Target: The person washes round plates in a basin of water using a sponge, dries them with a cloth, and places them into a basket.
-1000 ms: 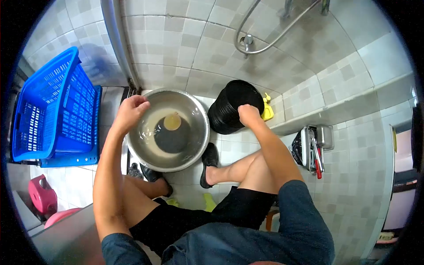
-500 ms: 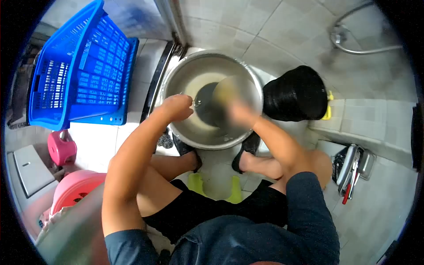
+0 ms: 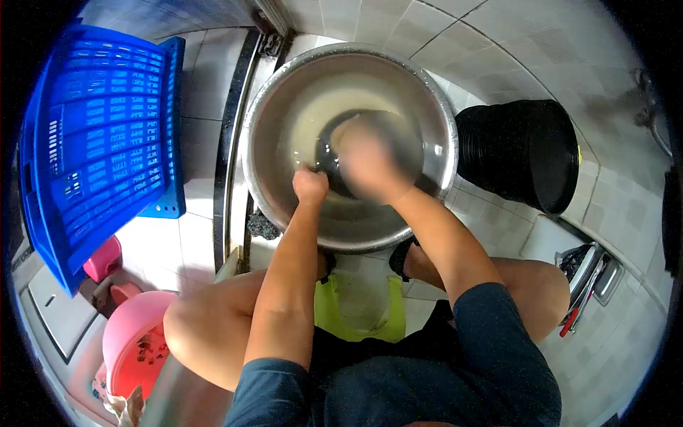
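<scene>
A large metal basin (image 3: pixel 260 121) with cloudy, pale water stands on the floor between my feet. In it is a dark, round, shiny, pan-like thing (image 3: pixel 329 142), partly covered by my right hand. My left hand (image 3: pixel 311 186) is closed like a fist at the near left edge of this dark thing, fingers curled down over it. Over its middle, my right hand (image 3: pixel 371 160) is smeared by motion. A yellowish thing shows blurred at its fingers; I cannot tell what it is.
A black ribbed bucket (image 3: pixel 516 153) lies tilted right of the basin, by the tiled wall. At left stands a blue crate (image 3: pixel 107 128), with a pink tub (image 3: pixel 121 334) nearer me. Metal tools with a red handle (image 3: pixel 569 322) lie at right. A yellow-green stool (image 3: pixel 327 313) is under me.
The view has shifted closer over the basin. My left hand has gone from above the basin's near left side down to the dark thing's edge. My right hand keeps moving over it.
</scene>
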`<state>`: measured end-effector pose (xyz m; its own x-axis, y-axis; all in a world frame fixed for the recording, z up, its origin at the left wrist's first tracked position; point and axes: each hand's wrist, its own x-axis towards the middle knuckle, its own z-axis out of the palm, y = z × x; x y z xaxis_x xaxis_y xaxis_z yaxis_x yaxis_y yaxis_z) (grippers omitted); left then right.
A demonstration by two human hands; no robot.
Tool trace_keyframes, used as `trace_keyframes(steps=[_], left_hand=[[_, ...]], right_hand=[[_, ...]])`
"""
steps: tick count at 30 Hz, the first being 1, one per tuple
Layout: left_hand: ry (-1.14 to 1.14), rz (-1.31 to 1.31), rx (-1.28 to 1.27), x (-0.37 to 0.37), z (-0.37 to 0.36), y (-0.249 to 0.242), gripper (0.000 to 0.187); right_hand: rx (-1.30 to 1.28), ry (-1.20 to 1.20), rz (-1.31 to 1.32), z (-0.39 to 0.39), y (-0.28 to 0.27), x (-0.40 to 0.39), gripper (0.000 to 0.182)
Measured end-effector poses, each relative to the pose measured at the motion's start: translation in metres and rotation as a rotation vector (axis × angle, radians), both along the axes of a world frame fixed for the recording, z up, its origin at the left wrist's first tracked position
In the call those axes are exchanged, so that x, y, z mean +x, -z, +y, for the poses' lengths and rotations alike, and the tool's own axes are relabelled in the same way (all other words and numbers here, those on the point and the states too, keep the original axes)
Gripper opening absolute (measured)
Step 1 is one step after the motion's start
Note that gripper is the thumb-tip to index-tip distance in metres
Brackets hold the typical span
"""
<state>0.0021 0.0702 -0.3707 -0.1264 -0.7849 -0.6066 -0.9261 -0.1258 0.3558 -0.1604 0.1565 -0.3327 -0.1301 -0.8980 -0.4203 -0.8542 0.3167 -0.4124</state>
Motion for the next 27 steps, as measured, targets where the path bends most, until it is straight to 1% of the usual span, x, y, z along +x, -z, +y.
trace_keyframes(steps=[1, 2, 4, 6, 8, 10, 12, 13, 14, 15, 16, 17, 18, 20, 21, 22, 23, 24, 26, 27], left_hand=[[0.011, 0.022, -0.024, 0.0, 0.001, -0.002, 0.03], [0.024, 0.044, -0.05, 0.0, 0.001, -0.002, 0.028], [0.003, 0.026, -0.052, -0.001, 0.003, 0.008, 0.025], [-0.119, 0.015, -0.047, -0.004, 0.008, 0.012, 0.026], [-0.12, 0.033, -0.027, -0.005, 0.009, 0.008, 0.028], [-0.174, 0.019, -0.053, -0.006, 0.009, 0.009, 0.03], [-0.198, 0.016, -0.031, -0.005, 0.007, 0.01, 0.031], [-0.2, -0.003, 0.009, -0.004, 0.005, 0.014, 0.031], [-0.205, -0.023, 0.051, -0.003, 0.006, 0.017, 0.031], [-0.26, 0.019, 0.002, -0.001, 0.01, 0.02, 0.031], [-0.269, 0.03, 0.006, 0.01, 0.014, 0.046, 0.031], [-0.106, 0.128, -0.13, 0.027, 0.021, 0.088, 0.032], [-0.073, 0.134, -0.124, 0.022, 0.018, 0.076, 0.033], [-0.007, 0.148, -0.111, 0.011, 0.011, 0.046, 0.034], [-0.141, 0.11, -0.031, 0.007, 0.009, 0.039, 0.033], [-0.272, 0.07, 0.05, 0.007, 0.011, 0.045, 0.033], [-0.121, 0.157, -0.106, 0.018, 0.018, 0.071, 0.032], [0.034, 0.229, -0.27, 0.03, 0.027, 0.105, 0.031], [0.034, 0.21, -0.23, 0.032, 0.024, 0.104, 0.031], [0.03, 0.184, -0.199, 0.032, 0.022, 0.1, 0.032]], right_hand=[[0.122, -0.082, 0.018, -0.013, -0.013, 0.003, 0.061], [0.128, -0.085, 0.013, -0.019, -0.016, 0.002, 0.061], [-0.092, -0.19, 0.156, -0.026, -0.012, 0.002, 0.062], [-0.052, -0.207, 0.169, -0.032, -0.007, 0.001, 0.064], [0.06, -0.156, 0.27, -0.032, -0.016, -0.005, 0.064], [0.24, -0.086, 0.231, -0.034, -0.016, -0.016, 0.066], [0.231, 0.045, 0.271, -0.018, -0.021, -0.024, 0.069], [0.15, 0.065, 0.293, -0.003, -0.015, -0.027, 0.07], [0.154, 0.061, 0.304, 0.012, -0.009, -0.027, 0.07], [0.176, 0.01, 0.341, 0.024, -0.007, -0.026, 0.07], [0.197, -0.043, 0.379, 0.033, -0.011, -0.024, 0.07], [0.288, 0.063, 0.256, 0.027, -0.043, -0.021, 0.07], [0.289, 0.056, 0.267, 0.034, -0.046, -0.011, 0.07], [0.445, -0.146, 0.457, 0.052, -0.042, 0.006, 0.073], [0.471, -0.193, 0.424, 0.059, -0.048, 0.015, 0.074], [0.496, -0.239, 0.389, 0.066, -0.051, 0.024, 0.075], [0.502, -0.214, 0.288, 0.07, -0.049, 0.036, 0.075], [0.413, -0.195, 0.188, 0.075, -0.05, 0.041, 0.073], [0.297, -0.084, 0.044, 0.08, -0.028, 0.056, 0.07], [0.156, -0.09, 0.026, 0.079, -0.024, 0.061, 0.061]])
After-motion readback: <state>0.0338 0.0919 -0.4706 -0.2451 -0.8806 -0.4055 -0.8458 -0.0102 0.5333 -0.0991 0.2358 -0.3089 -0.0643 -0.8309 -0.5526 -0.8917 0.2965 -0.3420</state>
